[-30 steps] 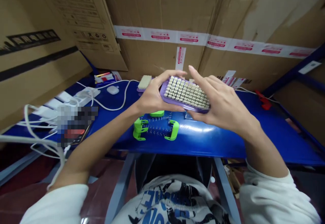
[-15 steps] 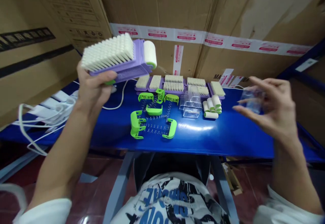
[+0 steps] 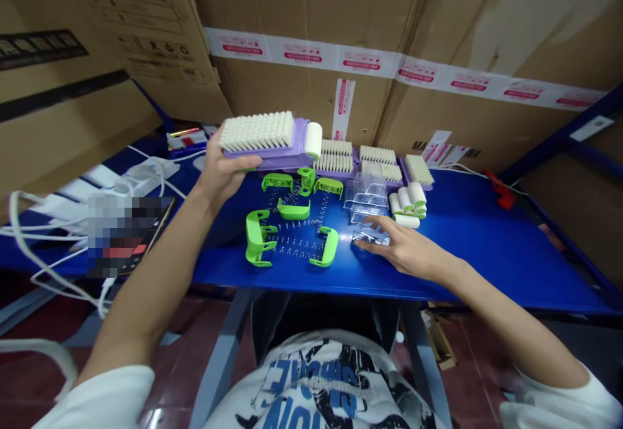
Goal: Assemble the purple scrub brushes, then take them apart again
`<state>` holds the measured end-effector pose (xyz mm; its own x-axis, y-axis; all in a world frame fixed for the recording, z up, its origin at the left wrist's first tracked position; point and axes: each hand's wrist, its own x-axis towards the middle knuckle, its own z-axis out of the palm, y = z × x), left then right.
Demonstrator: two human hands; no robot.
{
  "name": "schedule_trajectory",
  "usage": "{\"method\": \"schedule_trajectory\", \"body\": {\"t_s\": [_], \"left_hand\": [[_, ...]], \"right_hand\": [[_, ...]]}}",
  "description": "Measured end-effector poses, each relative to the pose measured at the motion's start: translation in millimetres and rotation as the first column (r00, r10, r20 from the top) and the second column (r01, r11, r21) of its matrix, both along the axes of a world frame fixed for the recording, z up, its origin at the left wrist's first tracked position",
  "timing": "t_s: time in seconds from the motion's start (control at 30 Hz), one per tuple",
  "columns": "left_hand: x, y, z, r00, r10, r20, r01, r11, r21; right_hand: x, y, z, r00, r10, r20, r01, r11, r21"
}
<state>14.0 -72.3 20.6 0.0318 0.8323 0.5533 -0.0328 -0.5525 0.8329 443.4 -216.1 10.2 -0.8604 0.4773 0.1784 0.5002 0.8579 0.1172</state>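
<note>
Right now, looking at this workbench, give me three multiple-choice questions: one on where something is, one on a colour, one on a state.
1. Where is the right hand?
A. On the blue table beside a clear plastic piece
B. Raised in the air
C. On the cables

2. What colour are the clip handles on the table?
A. Red
B. Bright green
C. Black

3. How is the purple brush kept?
A. Lying on the table
B. Held up in the left hand, bristles up
C. Boxed

Answers: 1 A, its fingers rest by the clear plastic piece; 2 B, they are plainly green; 3 B, the left hand grips it above the table.
</note>
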Motion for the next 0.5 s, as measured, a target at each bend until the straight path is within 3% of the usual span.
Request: {"method": "schedule_trajectory", "body": {"t_s": [0.23,0.33,0.4,0.5], "left_hand": [[-2.9,-4.7,3.3,0.999,0.008,0.049,-0.009,1.0,0.017],[7.6,-19.2,10.0,0.999,0.02,0.036,-0.021,0.999,0.03],[22.3,-35.8,16.4,0.999,-0.019,-0.042,0.022,0.998,0.058],[53.7,-64.0,25.1,0.968,-0.148,-0.204,0.175,0.977,0.119]], "right_hand": [[-9.2,15.8,-13.3,0.996,0.01,-0.087,-0.004,0.997,0.073],[-19.2,8.8,-7.9,0.967,-0.016,-0.256,0.034,0.997,0.064],[-31.5,1.7,3.3,0.881,-0.072,-0.468,0.068,0.997,-0.024],[-52.1,-4.9,24.8,0.695,-0.16,-0.701,0.059,0.984,-0.166]]}}
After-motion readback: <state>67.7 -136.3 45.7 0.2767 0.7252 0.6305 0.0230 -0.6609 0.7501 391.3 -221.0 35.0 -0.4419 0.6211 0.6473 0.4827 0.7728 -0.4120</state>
